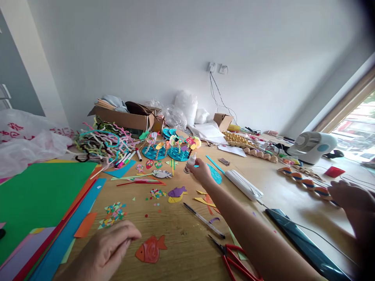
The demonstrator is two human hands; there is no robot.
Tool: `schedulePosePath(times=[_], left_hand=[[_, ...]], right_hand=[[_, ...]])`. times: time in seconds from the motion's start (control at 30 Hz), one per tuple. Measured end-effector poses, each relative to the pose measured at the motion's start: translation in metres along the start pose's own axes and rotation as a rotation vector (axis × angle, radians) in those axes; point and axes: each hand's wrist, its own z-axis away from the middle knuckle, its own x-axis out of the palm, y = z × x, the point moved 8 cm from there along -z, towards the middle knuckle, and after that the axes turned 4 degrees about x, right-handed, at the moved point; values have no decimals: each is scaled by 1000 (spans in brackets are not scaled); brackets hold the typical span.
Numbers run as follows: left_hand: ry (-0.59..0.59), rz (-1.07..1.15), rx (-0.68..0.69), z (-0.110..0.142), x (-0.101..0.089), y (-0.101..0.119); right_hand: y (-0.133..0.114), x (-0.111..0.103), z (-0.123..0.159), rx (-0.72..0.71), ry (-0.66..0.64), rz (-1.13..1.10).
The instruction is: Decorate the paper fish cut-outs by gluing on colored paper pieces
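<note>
My right hand (pixel 201 171) is stretched far out over the wooden table (pixel 181 238), its fingers closed round a small clear glue bottle (pixel 190 161) with a white cap. The bottle is upright, just in front of blue paper discs with coloured cut-outs (pixel 175 150). At the near edge, my left hand (pixel 105 249) rests knuckles up with its fingers curled under; what is inside them is hidden. An orange paper fish (pixel 150 249) lies just right of it. A purple and yellow paper fish (pixel 176 194) lies mid-table.
Stacked coloured paper sheets (pixel 41 199) cover the left. Red-handled scissors (pixel 234 259), a pen (pixel 204 220), paper confetti (pixel 113 214), pipe cleaners (pixel 101 142), markers and a cardboard box (pixel 125 119) are around. Another person's hand (pixel 350 197) rests at the right by a dark tablet (pixel 301 242) and a white fan (pixel 312 146).
</note>
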Motion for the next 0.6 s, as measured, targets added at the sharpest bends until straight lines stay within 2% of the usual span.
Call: schedulePosePath(times=[0.07, 0.2, 0.37, 0.5, 0.6], left_hand=[[16, -51, 110, 8, 7, 3], [46, -147, 241, 12, 13, 9], [58, -238, 274, 10, 7, 18], [71, -227, 234, 11, 2, 12], [109, -258, 227, 11, -6, 10]], right_hand=[[7, 5, -9, 20, 6, 53], [17, 18, -19, 39, -17, 119], [20, 22, -22, 46, -12, 149], [18, 3, -12, 73, 65, 168], [13, -20, 10, 91, 110, 158]])
